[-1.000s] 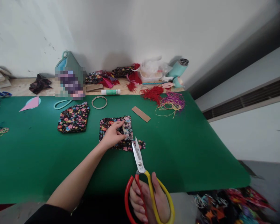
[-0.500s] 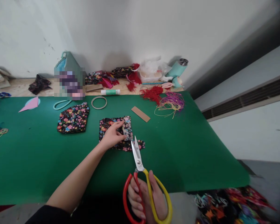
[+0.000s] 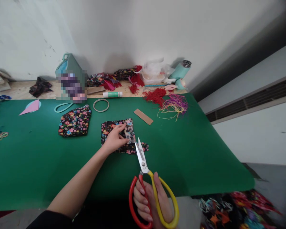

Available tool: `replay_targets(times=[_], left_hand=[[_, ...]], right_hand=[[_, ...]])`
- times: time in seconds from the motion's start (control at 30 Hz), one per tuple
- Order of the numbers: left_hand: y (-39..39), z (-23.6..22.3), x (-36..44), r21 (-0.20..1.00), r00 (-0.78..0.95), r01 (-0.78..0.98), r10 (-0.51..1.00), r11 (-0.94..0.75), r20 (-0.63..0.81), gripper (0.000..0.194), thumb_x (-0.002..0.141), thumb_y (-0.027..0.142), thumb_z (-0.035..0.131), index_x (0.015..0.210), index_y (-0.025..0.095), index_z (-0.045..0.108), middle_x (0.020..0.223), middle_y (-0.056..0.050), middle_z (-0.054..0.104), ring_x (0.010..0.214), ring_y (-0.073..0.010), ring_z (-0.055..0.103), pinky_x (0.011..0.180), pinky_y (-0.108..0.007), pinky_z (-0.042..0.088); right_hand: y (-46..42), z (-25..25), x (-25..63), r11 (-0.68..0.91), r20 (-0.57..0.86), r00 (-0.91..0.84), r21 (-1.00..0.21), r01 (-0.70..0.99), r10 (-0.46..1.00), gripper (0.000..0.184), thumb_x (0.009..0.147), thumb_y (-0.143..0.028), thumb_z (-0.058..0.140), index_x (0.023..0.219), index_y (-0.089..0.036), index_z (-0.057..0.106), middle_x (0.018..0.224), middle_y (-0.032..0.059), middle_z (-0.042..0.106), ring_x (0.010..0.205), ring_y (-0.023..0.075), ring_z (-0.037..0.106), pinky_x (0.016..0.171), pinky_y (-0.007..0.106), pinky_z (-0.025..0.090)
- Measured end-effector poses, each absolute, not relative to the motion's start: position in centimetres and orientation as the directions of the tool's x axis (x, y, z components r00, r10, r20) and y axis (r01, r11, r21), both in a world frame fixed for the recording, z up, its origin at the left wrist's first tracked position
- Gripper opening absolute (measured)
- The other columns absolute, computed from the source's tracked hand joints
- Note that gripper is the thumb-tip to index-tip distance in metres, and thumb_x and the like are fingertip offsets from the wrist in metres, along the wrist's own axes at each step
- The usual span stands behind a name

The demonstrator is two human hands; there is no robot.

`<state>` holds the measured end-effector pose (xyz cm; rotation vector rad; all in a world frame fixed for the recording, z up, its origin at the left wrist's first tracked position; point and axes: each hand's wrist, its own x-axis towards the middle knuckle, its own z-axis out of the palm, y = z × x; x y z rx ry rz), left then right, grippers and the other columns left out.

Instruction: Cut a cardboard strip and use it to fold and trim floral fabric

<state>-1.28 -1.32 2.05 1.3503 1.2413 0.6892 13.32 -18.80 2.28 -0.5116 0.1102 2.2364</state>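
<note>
My left hand (image 3: 115, 140) presses a folded piece of black floral fabric (image 3: 106, 126) against the green table, thumb and fingers on its turned-over flap. The flap shows the paler back of the cloth. In my right hand (image 3: 154, 200) is a pair of scissors (image 3: 142, 160) with one red and one yellow handle. Their blades are slightly apart, the tips over the fabric's right edge. Whether cloth lies between the blades I cannot tell. A strip of the fabric sticks out to the right beneath the tips.
Another floral fabric piece (image 3: 74, 121) lies to the left, below a ring (image 3: 101, 105). A brown cardboard strip (image 3: 143, 116) rests behind the scissors. Farther back are a glue stick (image 3: 112, 94), red threads (image 3: 154, 96), purple and yellow threads (image 3: 173, 106) and a teal bottle (image 3: 181, 70).
The scissors in my right hand have shifted slightly to the right, their blades a little closer together. My left hand stays in place on the fabric.
</note>
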Motion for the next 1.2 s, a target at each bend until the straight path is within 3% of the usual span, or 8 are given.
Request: replay_targets(times=[0.47, 0.63, 0.83, 0.97, 1.1, 1.2], left_hand=[[-1.5, 1.6, -1.3, 0.925, 0.281, 0.360, 0.931, 0.122, -0.232, 0.074, 0.066, 0.009, 0.068, 0.134, 0.021, 0.043, 0.144, -0.015, 0.031, 0.054, 0.0002, 0.055, 0.058, -0.020, 0.051], [-1.6, 1.6, -1.3, 0.927, 0.286, 0.358, 0.932, 0.113, -0.224, 0.074, 0.067, 0.011, 0.068, 0.135, 0.022, 0.043, 0.143, -0.015, 0.031, 0.055, 0.0001, 0.055, 0.059, -0.020, 0.052], [-1.6, 1.6, -1.2, 0.923, 0.283, 0.366, 0.930, 0.121, -0.235, 0.073, 0.067, 0.011, 0.069, 0.134, 0.021, 0.043, 0.143, -0.016, 0.032, 0.054, -0.0002, 0.056, 0.060, -0.021, 0.052], [-1.6, 1.7, -1.1, 0.930, 0.270, 0.340, 0.932, 0.141, -0.240, 0.073, 0.066, 0.010, 0.069, 0.134, 0.020, 0.044, 0.144, -0.017, 0.030, 0.054, -0.0001, 0.057, 0.057, -0.020, 0.051], [-1.6, 1.7, -1.0, 0.940, 0.261, 0.302, 0.935, 0.158, -0.241, 0.073, 0.066, 0.008, 0.068, 0.134, 0.020, 0.044, 0.145, -0.017, 0.029, 0.054, 0.0000, 0.058, 0.056, -0.018, 0.050], [-1.6, 1.6, -1.0, 0.940, 0.259, 0.306, 0.937, 0.151, -0.235, 0.073, 0.066, 0.008, 0.068, 0.134, 0.021, 0.044, 0.145, -0.016, 0.029, 0.054, 0.0002, 0.058, 0.055, -0.018, 0.050]], right_hand=[[-18.6, 2.9, 13.1, -0.658, -0.452, -0.545, -0.135, -0.741, 0.706, 0.068, 0.072, -0.083, 0.026, 0.066, -0.017, 0.044, 0.049, -0.0072, 0.033, 0.035, 0.0022, 0.022, 0.028, 0.013, 0.020], [-18.5, 3.4, 13.7, -0.694, -0.557, -0.496, -0.221, -0.685, 0.666, 0.061, 0.077, -0.076, 0.032, 0.072, -0.017, 0.047, 0.051, -0.0055, 0.038, 0.037, 0.0041, 0.028, 0.030, 0.014, 0.025], [-18.5, 3.1, 14.7, -0.699, -0.499, -0.536, -0.226, -0.679, 0.681, 0.060, 0.077, -0.073, 0.038, 0.076, -0.015, 0.052, 0.059, -0.0019, 0.044, 0.040, 0.0043, 0.034, 0.032, 0.015, 0.027], [-19.2, 3.1, 15.3, -0.692, -0.543, -0.491, -0.258, -0.674, 0.681, 0.055, 0.076, -0.069, 0.046, 0.080, -0.015, 0.054, 0.066, -0.0006, 0.047, 0.042, 0.0038, 0.036, 0.033, 0.014, 0.027], [-20.9, 3.2, 17.4, -0.785, -0.641, -0.484, -0.336, -0.520, 0.595, 0.050, 0.071, -0.067, 0.057, 0.083, -0.018, 0.056, 0.066, -0.0017, 0.049, 0.041, 0.0026, 0.034, 0.034, 0.015, 0.027], [-22.3, 2.8, 19.5, -0.820, -0.744, -0.346, -0.503, -0.274, 0.572, 0.045, 0.067, -0.063, 0.063, 0.084, -0.021, 0.059, 0.060, -0.0032, 0.048, 0.038, 0.0043, 0.034, 0.033, 0.016, 0.026]])
